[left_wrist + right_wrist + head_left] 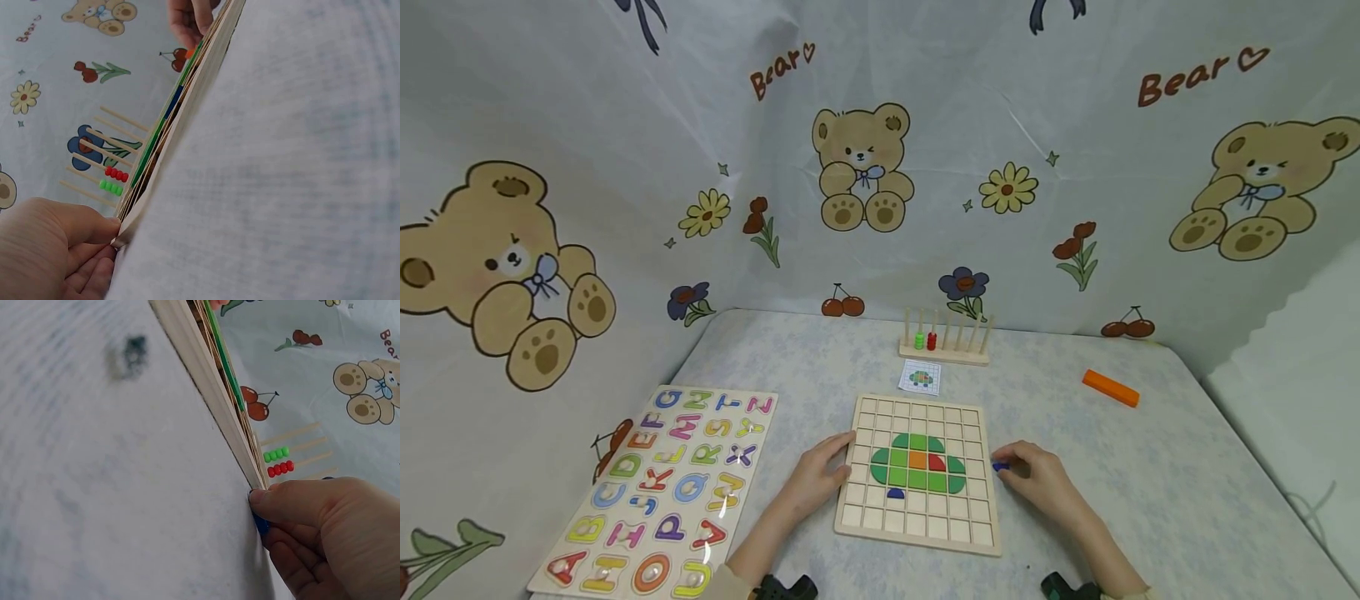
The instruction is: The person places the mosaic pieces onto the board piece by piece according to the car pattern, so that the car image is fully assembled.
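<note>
A wooden grid board [937, 527] lies in front of me in the head view. Green pieces [917, 478], an orange square [917, 459] and a red piece [936, 462] form a rounded shape on it, with a dark blue half-round piece [896, 493] just below. My left hand [811, 477] grips the board's left edge between thumb and fingers, as the left wrist view also shows. Beside the right edge, my right hand [1036, 477] pinches another dark blue piece [260, 521]. The fingers partly cover that piece, so its full outline is hidden.
A small pattern card [920, 377] lies behind the board, near a wooden peg stand [943, 354] with green and red beads. An alphabet puzzle board [647, 508] takes up the table's left side. At the right lies an orange bar [1111, 388].
</note>
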A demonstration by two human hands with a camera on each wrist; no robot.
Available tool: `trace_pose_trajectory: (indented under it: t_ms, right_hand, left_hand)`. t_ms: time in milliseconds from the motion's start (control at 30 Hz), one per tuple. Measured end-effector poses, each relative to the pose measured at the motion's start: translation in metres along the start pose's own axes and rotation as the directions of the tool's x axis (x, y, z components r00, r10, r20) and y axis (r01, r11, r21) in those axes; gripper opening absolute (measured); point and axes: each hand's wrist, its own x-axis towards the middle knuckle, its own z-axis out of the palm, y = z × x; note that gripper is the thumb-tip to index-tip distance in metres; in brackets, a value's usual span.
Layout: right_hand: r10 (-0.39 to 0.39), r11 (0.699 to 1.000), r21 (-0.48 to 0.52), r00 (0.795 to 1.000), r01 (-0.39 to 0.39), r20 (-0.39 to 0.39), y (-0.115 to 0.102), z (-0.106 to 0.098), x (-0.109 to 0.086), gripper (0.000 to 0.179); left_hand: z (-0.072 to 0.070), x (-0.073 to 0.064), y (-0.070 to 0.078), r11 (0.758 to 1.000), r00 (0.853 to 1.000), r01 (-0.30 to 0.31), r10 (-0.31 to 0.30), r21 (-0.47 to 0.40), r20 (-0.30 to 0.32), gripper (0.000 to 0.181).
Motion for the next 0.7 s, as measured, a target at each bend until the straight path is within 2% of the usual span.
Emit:
trace_pose_trajectory:
  t_ms: [433, 700]
  right_hand:
    - [0.051, 0.999, 0.004, 0.997, -0.05, -0.063, -0.004, 0.002, 0.0, 0.021]
    - [0.0, 1.0, 0.028, 0.996, 0.002, -0.092, -0.029, -0.006, 0.002, 0.021]
  left_hand:
    - [0.0, 0.0, 0.001, 1.0, 1.0, 0.001, -0.001, 0.008, -0.004, 0.05]
    - [0.0, 0.0, 0.001, 1.0, 1.0, -0.001, 0.001, 0.009, 0.001, 0.051]
